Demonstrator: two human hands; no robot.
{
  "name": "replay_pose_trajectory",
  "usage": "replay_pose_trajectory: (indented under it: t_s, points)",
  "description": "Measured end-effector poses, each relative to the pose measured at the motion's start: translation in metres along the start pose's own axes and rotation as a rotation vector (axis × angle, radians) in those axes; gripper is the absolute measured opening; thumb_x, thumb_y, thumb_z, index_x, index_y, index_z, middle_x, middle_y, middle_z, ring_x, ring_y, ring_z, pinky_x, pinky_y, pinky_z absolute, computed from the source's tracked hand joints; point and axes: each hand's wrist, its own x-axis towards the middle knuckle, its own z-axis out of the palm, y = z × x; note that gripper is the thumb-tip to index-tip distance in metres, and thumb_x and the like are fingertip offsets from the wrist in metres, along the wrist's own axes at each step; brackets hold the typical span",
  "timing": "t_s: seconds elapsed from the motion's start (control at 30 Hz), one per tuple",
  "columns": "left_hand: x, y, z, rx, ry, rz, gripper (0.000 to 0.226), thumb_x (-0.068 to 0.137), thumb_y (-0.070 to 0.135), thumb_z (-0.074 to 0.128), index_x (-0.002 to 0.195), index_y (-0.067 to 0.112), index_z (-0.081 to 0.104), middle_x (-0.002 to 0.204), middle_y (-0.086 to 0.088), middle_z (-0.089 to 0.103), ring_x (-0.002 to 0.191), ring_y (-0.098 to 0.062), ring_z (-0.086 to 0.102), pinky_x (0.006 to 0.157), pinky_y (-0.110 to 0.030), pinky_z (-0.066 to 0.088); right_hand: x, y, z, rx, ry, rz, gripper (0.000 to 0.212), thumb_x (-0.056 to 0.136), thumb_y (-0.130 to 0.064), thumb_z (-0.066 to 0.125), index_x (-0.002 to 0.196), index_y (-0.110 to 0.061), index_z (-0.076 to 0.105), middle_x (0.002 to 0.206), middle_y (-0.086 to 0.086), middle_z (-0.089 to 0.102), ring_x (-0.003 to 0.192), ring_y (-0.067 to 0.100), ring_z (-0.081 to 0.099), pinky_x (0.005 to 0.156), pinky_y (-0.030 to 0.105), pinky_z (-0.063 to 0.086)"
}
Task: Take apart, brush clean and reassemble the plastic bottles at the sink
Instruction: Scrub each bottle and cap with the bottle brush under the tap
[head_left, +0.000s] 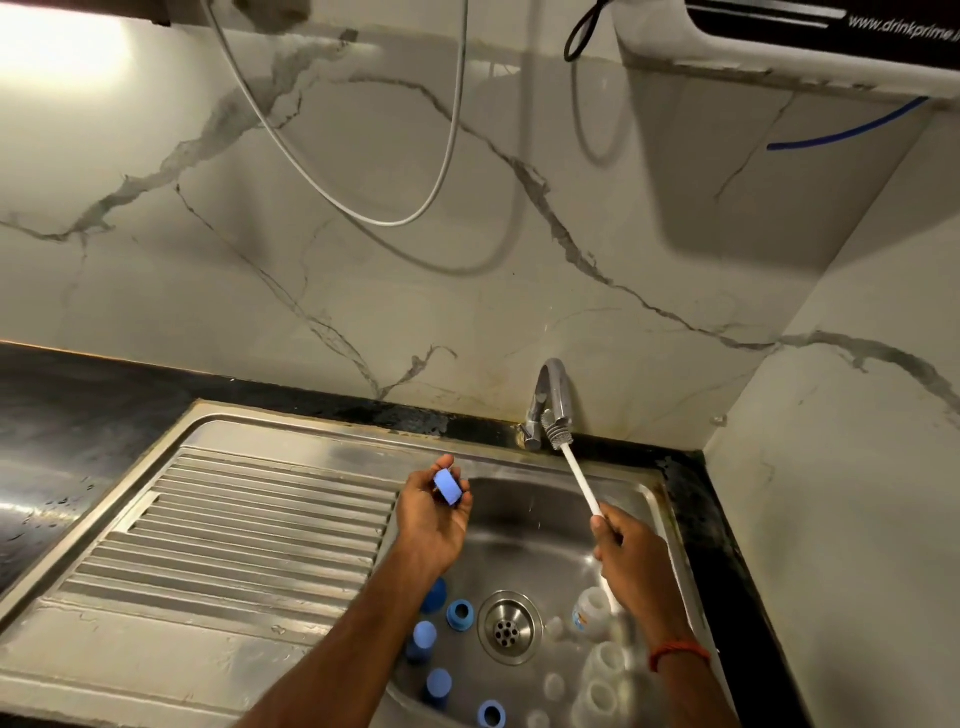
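Observation:
My left hand (434, 519) pinches a blue bottle cap (448, 486) above the left side of the sink basin (524, 519). My right hand (631, 558) grips the white handle of a bottle brush (574, 470), whose bristle head points up against the tap (550, 400). Several blue caps and rings (460, 616) lie on the basin floor left of the drain (508, 626). Clear plastic bottles (592, 613) lie right of the drain, partly hidden by my right forearm.
A ribbed steel drainboard (249, 525) spreads left of the basin. Dark countertop (62, 426) runs along the marble wall. A water purifier (810, 36) hangs at the upper right, with a white hose (395, 218) looping down the wall.

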Motion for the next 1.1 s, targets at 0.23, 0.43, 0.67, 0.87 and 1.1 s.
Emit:
replay_pose_trajectory:
  t_s: [0.23,0.43,0.67,0.87,1.1]
  points:
    - [0.003,0.000,0.001,0.012,-0.031,0.022,0.023,0.098,0.019,0.061,0.116,0.007,0.068,0.111,-0.018,0.064,0.087,-0.023,0.067,0.071,-0.031,0.060,-0.020,-0.018,0.002,0.100,-0.226,-0.114,0.018,0.100,-0.022,0.057,0.101,-0.038,0.065,0.071,0.008,0.066,0.058,0.008,0.057,0.058,0.035,0.052]
    - [-0.007,-0.014,0.011,0.031,-0.063,0.067,0.028,0.107,0.020,0.045,0.119,-0.001,0.059,0.103,-0.016,0.066,0.090,-0.021,0.065,0.080,-0.029,0.058,-0.025,-0.043,0.027,-0.070,-0.307,-0.235,0.029,0.103,-0.034,0.048,0.127,-0.028,0.063,0.072,-0.009,0.060,0.064,0.002,0.057,0.060,0.015,0.043]
    - [0.000,0.014,0.010,0.034,-0.011,0.192,0.022,0.105,0.013,0.048,0.108,0.001,0.066,0.092,-0.013,0.066,0.080,-0.017,0.064,0.072,-0.028,0.059,-0.033,-0.039,0.015,-0.021,-0.452,-0.257,0.023,0.103,-0.030,0.051,0.119,-0.029,0.067,0.060,-0.019,0.055,0.057,-0.003,0.051,0.059,0.017,0.040]
    - [-0.005,-0.006,0.023,0.193,0.004,0.255,0.023,0.107,0.015,0.042,0.105,-0.001,0.059,0.095,-0.013,0.062,0.079,-0.017,0.060,0.075,-0.029,0.053,-0.027,-0.053,0.023,-0.078,-0.297,-0.228,0.037,0.104,-0.036,0.046,0.138,-0.026,0.056,0.071,-0.011,0.057,0.061,0.002,0.054,0.055,0.014,0.039]
    - [-0.008,0.010,0.014,0.216,0.051,0.256,0.024,0.106,0.012,0.044,0.106,0.003,0.066,0.099,-0.015,0.066,0.085,-0.021,0.064,0.079,-0.033,0.056,-0.036,-0.044,0.011,-0.027,-0.448,-0.228,0.030,0.103,-0.031,0.050,0.130,-0.030,0.062,0.065,-0.013,0.052,0.059,-0.001,0.051,0.062,0.027,0.047]
